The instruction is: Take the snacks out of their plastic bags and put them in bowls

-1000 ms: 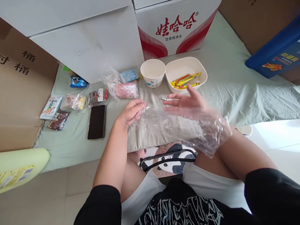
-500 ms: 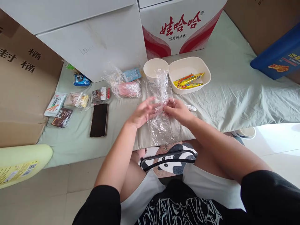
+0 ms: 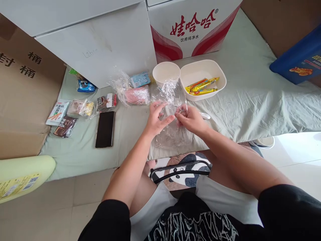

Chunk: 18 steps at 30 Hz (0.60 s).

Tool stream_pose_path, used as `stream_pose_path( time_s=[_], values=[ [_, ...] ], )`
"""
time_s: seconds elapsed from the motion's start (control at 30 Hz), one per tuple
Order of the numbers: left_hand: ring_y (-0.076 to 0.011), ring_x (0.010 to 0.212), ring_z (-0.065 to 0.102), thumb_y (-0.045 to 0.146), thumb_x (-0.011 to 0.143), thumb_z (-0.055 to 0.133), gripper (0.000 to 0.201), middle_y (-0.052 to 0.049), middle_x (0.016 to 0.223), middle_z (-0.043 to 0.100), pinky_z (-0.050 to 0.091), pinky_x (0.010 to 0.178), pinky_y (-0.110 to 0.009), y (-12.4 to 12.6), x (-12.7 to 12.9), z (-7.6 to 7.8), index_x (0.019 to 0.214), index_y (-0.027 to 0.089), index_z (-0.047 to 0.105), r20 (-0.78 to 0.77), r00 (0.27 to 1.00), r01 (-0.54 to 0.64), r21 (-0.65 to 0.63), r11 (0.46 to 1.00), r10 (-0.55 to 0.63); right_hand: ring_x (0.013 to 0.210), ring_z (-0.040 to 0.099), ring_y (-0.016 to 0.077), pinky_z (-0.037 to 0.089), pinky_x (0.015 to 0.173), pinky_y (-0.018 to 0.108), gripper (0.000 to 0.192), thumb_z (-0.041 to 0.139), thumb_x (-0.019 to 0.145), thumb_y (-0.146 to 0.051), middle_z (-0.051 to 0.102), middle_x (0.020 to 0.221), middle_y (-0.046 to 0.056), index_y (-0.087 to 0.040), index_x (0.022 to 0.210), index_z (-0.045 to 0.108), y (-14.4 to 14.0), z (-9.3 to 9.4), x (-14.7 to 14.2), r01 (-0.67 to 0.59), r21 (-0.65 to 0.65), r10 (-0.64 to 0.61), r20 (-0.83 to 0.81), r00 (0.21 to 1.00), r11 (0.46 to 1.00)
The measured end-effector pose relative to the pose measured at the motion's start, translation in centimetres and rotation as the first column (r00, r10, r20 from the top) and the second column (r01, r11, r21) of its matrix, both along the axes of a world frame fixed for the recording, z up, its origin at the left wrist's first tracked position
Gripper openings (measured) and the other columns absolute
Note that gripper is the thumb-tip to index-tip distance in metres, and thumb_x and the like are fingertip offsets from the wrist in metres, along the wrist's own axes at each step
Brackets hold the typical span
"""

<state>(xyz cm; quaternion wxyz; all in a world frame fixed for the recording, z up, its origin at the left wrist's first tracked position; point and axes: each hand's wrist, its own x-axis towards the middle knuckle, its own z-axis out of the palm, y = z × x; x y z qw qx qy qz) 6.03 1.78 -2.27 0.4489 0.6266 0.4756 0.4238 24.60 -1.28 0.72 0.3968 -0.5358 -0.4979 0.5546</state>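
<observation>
On the green cloth [image 3: 240,97] just before the paper cup [image 3: 166,71], both hands pinch one clear plastic sheet [image 3: 169,97]. Left hand [image 3: 155,117] grips its edge with thumb and fingers; right hand [image 3: 191,117] is closed on crumpled film. A white bowl [image 3: 203,68] stands beside the cup.

Between the hands is a see-through plastic sheet [image 3: 170,100]. Just past them sits a white paper cup [image 3: 166,72] and a white bowl [image 3: 203,79] with yellow snack sticks [image 3: 202,86]. The cloth [image 3: 250,97] under them is pale green. Left of the hands lies a black phone [image 3: 105,129].
</observation>
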Motion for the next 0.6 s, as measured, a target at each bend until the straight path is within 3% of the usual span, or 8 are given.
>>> stream_pose_path(
  time_s=[0.07,0.13,0.27,0.33,0.43,0.5,0.6],
  values=[
    [-0.0295,0.12,0.065,0.077,0.07,0.08,0.069,-0.013,0.13,0.065,0.055,0.091,-0.038,0.2,0.3,0.1,0.112,0.023,0.073,0.102,0.994,-0.029,-0.034,0.999,0.032,0.051,0.061,0.0133,0.048,0.055,0.025,0.017,0.066,0.086,-0.035,0.063,0.055,-0.004,-0.024,0.085,0.053,-0.2,-0.2,-0.1,-0.037,0.021,0.037,0.023,0.999,0.999],
    [-0.0231,0.105,0.068,0.072,0.075,0.079,0.055,-0.01,0.112,0.071,0.054,0.084,-0.033,0.7,0.1,0.4,0.097,0.022,0.075,0.222,0.965,-0.134,-0.054,0.99,0.143,0.052,0.063,0.0135,0.049,0.056,0.026,0.015,0.065,0.086,-0.034,0.063,0.056,-0.005,-0.024,0.085,0.053,-0.3,-0.5,-0.1,-0.061,0.039,0.059,0.045,0.997,0.997],
    [-0.0164,0.089,0.066,0.059,0.071,0.086,0.042,-0.004,0.095,0.069,0.052,0.074,-0.027,1.5,-1.2,1.5,0.084,0.024,0.067,0.436,0.83,-0.291,-0.193,0.937,0.348,0.053,0.064,0.0142,0.052,0.059,0.027,0.017,0.065,0.087,-0.036,0.064,0.057,-0.004,-0.024,0.086,0.053,-0.4,-0.9,0.2,-0.047,0.051,0.045,0.049,0.998,0.998],
    [-0.0173,0.094,0.067,0.06,0.069,0.086,0.046,-0.003,0.098,0.068,0.053,0.077,-0.027,1.3,-1.6,2.0,0.089,0.025,0.064,0.484,0.794,-0.257,-0.28,0.925,0.368,0.053,0.064,0.0144,0.053,0.059,0.028,0.02,0.067,0.086,-0.039,0.064,0.057,-0.004,-0.024,0.085,0.053,-0.3,-0.8,0.2,-0.04,0.047,0.039,0.032,0.999,0.998],
    [-0.0241,0.113,0.067,0.065,0.062,0.089,0.066,-0.007,0.117,0.067,0.054,0.087,-0.033,0.7,-1.5,2.1,0.109,0.028,0.061,0.453,0.859,-0.063,-0.368,0.928,0.238,0.053,0.062,0.0142,0.052,0.058,0.029,0.025,0.07,0.085,-0.043,0.063,0.058,-0.003,-0.024,0.083,0.053,-0.3,-0.5,0.0,-0.042,0.048,0.043,-0.004,0.999,0.998],
    [-0.0269,0.122,0.064,0.064,0.056,0.094,0.082,-0.008,0.128,0.063,0.053,0.093,-0.037,0.4,-1.3,1.9,0.12,0.032,0.054,0.404,0.902,-0.018,-0.317,0.948,0.152,0.053,0.061,0.0141,0.052,0.058,0.03,0.029,0.072,0.083,-0.047,0.062,0.058,-0.003,-0.025,0.083,0.054,-0.3,-0.2,-0.1,-0.032,0.044,0.034,-0.032,0.999,0.999],
    [-0.0207,0.108,0.064,0.065,0.057,0.093,0.076,-0.004,0.111,0.061,0.05,0.089,-0.033,0.6,-1.5,1.6,0.109,0.03,0.051,0.342,0.899,-0.259,-0.092,0.962,0.274,0.052,0.059,0.0143,0.052,0.058,0.031,0.033,0.075,0.081,-0.051,0.061,0.057,-0.004,-0.025,0.084,0.054,-0.3,-0.2,-0.2,-0.006,0.041,0.008,-0.06,0.998,0.999]
  ],
)
